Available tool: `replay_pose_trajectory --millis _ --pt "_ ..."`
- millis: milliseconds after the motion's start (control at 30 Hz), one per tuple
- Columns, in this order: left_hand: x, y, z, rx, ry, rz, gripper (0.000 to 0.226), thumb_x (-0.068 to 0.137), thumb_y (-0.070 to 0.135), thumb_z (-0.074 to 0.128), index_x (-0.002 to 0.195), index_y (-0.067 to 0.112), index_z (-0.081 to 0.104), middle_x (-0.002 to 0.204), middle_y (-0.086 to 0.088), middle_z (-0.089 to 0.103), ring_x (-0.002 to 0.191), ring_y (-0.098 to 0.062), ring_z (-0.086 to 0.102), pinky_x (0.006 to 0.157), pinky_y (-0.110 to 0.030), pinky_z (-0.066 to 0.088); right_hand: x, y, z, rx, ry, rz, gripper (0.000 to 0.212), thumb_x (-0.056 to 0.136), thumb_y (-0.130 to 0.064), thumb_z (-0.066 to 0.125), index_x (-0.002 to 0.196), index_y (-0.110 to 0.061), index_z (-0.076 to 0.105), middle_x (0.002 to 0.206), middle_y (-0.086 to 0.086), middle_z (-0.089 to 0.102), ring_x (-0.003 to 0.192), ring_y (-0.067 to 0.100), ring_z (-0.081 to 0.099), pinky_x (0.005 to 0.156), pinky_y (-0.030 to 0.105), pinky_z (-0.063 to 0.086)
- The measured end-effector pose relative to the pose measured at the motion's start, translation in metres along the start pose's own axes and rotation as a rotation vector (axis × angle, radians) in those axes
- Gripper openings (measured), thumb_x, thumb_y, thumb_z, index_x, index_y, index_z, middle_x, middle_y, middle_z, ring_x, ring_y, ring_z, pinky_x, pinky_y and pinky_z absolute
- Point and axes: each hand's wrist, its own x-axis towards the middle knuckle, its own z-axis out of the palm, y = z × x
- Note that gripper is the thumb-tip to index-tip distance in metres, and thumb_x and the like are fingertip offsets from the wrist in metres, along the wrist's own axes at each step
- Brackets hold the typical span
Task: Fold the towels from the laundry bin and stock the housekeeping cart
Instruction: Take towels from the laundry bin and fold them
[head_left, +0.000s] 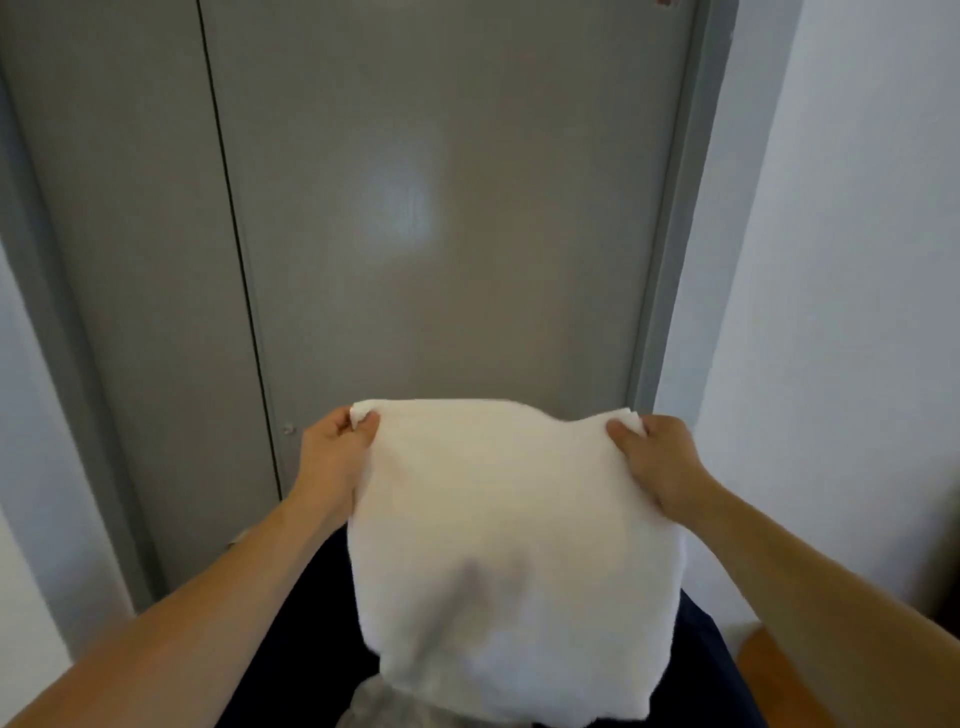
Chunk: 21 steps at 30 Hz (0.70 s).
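At the far left of the frame a pale wall (31, 364) runs down beside the grey frame of a door (415, 208), which fills the upper middle of the picture, with a dark vertical seam left of centre and a soft patch of reflected light near its middle.

From the lower left corner a bare forearm reaches up and inward to the left hand (332, 457), just left of centre. Its thumb and curled fingers pinch the upper left corner of a white towel (498, 519), a small tuft of cloth showing above the thumb.

The towel hangs in the lower middle of the frame, held up in the air in front of the door. Its top edge is stretched nearly level between the two hands, and the cloth falls in a broad, slightly rounded sheet toward the bottom edge. A faint grey shadow or crease shows in its lower half. Behind and below it lies something dark (311, 649), too unclear to name.

Right of centre, the right hand (660, 462) grasps the upper right corner of the towel, thumb on the near side, fingers wrapped behind. Its forearm runs off to the lower right corner. Beyond it stands a white wall (857, 312), and a strip of wood-coloured surface (769, 670) shows at the lower right.
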Motion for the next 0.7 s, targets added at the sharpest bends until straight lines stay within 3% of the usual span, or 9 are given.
replay_pose_trajectory --millis 100,200,300,400,467,700 --pt "0.002 0.010 0.000 0.035 0.008 0.028 0.010 0.097 0.011 0.066 0.089 0.010 0.071 0.090 -0.013 0.067 0.082 -0.024 0.058 0.074 -0.038 0.047 -0.005 -0.008 -0.016 -0.009 0.091 -0.044 0.042 0.095 -0.027 0.067 0.064 -0.011 0.043 0.063 0.004 0.040 0.061 0.021 0.039 0.055 0.030 0.032" --pt "-0.001 0.057 0.027 0.002 -0.013 0.148 0.009 0.098 0.011 0.065 0.090 0.011 0.070 0.090 -0.010 0.066 0.080 -0.022 0.057 0.071 -0.034 0.045 0.008 -0.039 -0.051 0.099 0.195 -0.148 0.046 0.095 -0.026 0.068 0.058 -0.015 0.042 0.060 -0.001 0.039 0.060 0.018 0.035 0.056 0.029 0.030" --pt "-0.010 0.107 0.057 -0.030 -0.084 0.268 0.015 0.096 0.012 0.068 0.082 0.017 0.069 0.079 -0.004 0.064 0.072 -0.018 0.055 0.063 -0.028 0.043 0.019 -0.054 -0.097 0.222 0.233 -0.196 0.043 0.091 -0.034 0.071 0.064 -0.008 0.049 0.068 0.003 0.041 0.068 0.019 0.038 0.063 0.033 0.034" --pt "-0.028 0.151 0.086 -0.048 -0.131 0.339 0.012 0.095 0.015 0.070 0.084 0.012 0.070 0.080 -0.005 0.063 0.074 -0.018 0.054 0.067 -0.030 0.043 0.017 -0.073 -0.148 0.310 0.264 -0.247 0.062 0.080 -0.043 0.076 0.074 0.010 0.045 0.076 0.005 0.038 0.071 0.020 0.036 0.066 0.037 0.031" --pt "-0.048 0.177 0.109 -0.060 -0.154 0.384 0.012 0.095 0.016 0.070 0.088 0.007 0.070 0.081 -0.007 0.060 0.075 -0.018 0.054 0.069 -0.032 0.042 0.012 -0.084 -0.188 0.352 0.284 -0.283 0.071 0.073 -0.047 0.080 0.074 0.013 0.042 0.077 0.005 0.037 0.071 0.023 0.033 0.066 0.039 0.029" --pt "-0.147 0.235 0.202 -0.132 -0.164 0.423 0.021 0.095 0.026 0.069 0.074 0.024 0.073 0.083 -0.002 0.065 0.076 -0.020 0.057 0.073 -0.038 0.047 -0.025 -0.107 -0.351 0.361 0.306 -0.408 0.100 0.049 -0.066 0.090 0.085 0.018 0.050 0.080 0.006 0.050 0.072 0.021 0.046 0.067 0.039 0.041"
